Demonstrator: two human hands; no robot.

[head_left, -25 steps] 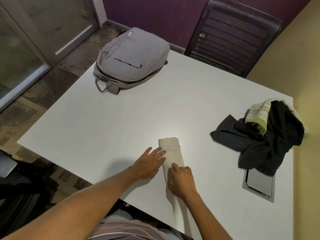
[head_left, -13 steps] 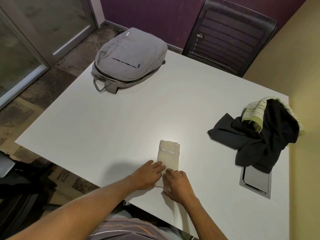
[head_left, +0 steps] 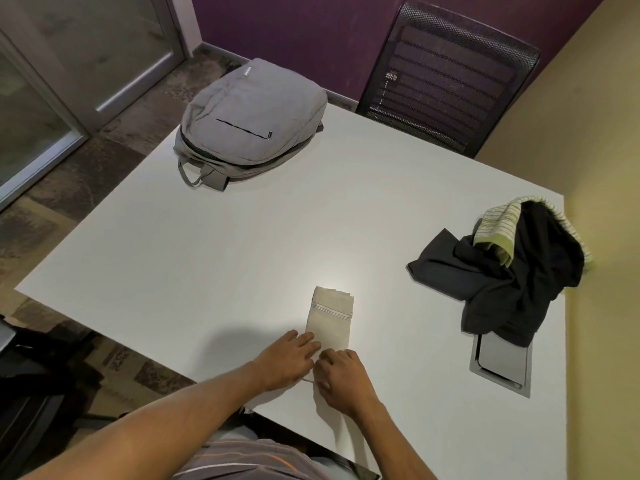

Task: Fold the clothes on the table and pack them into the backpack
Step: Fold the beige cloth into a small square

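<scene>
While both of our hands sit at the near end of the folded beige cloth [head_left: 330,317], we note their poses separately. Our left hand [head_left: 284,362] lies flat on the white table [head_left: 207,258], fingers straight and close together, their tips touching the cloth's near left corner; it holds nothing. Our right hand [head_left: 341,377] sits just beside it, fingers bent down onto the near edge of the cloth; whether they pinch the fabric or only press on it we cannot tell. A thin pale strand shows between the two hands at the table surface. The cloth itself is a narrow, long packet lying flat near the front edge of the table, its far end showing stacked layers and a line of stitching across it. Well apart to the right, a crumpled dark garment [head_left: 502,282] is heaped near the table's right edge, with a pale green striped garment [head_left: 493,228] lying on and partly under its far side. The dark heap's near edge overlaps a grey cable hatch [head_left: 500,368] set into the tabletop. At the far left corner of the table lies the grey backpack [head_left: 252,123], flat on its back, front pocket up, its handle loop pointing toward us; its main zip looks closed, though we cannot be sure. Behind the table stands a black mesh chair [head_left: 450,74].
</scene>
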